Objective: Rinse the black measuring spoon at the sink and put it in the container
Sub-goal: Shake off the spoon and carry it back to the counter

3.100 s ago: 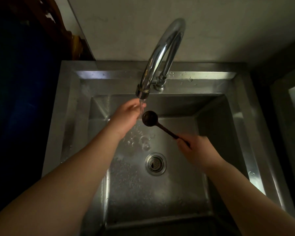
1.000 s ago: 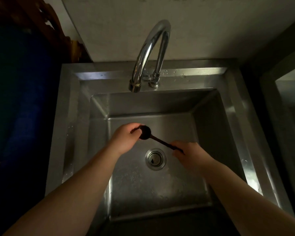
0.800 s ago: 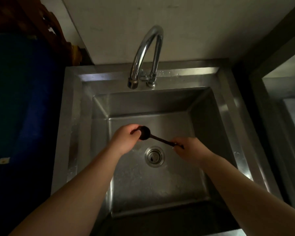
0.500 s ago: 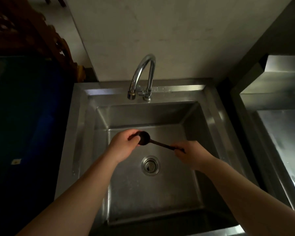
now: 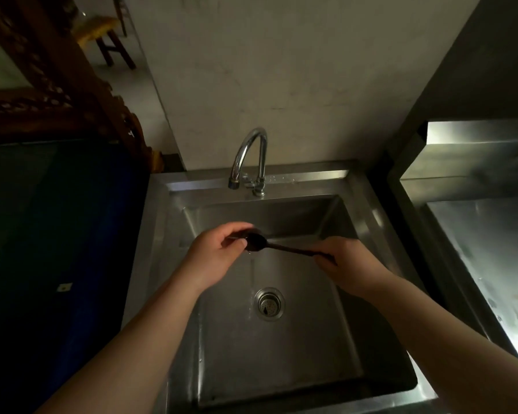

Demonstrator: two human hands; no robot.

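The black measuring spoon (image 5: 274, 246) lies almost level over the steel sink (image 5: 371, 222), bowl to the left, handle to the right. My right hand (image 5: 346, 261) grips the end of the handle. My left hand (image 5: 219, 252) curls around the spoon's bowl with thumb and fingers touching it. A drop of water hangs under the bowl and a thin trickle falls below it. The curved chrome tap (image 5: 248, 158) stands behind at the sink's back edge with no water running from it. No container is in view.
The drain (image 5: 269, 303) sits in the middle of the wet basin floor. A steel counter (image 5: 497, 264) adjoins on the right, brightly lit near its front. A dark blue surface (image 5: 57, 249) is on the left. Carved wooden furniture (image 5: 57, 85) and a stool (image 5: 105, 37) stand at the back left.
The tap ran over the spoon three seconds ago and is now off. Both hands with the spoon have drawn back from the spout. The view has tilted up and pulled back.
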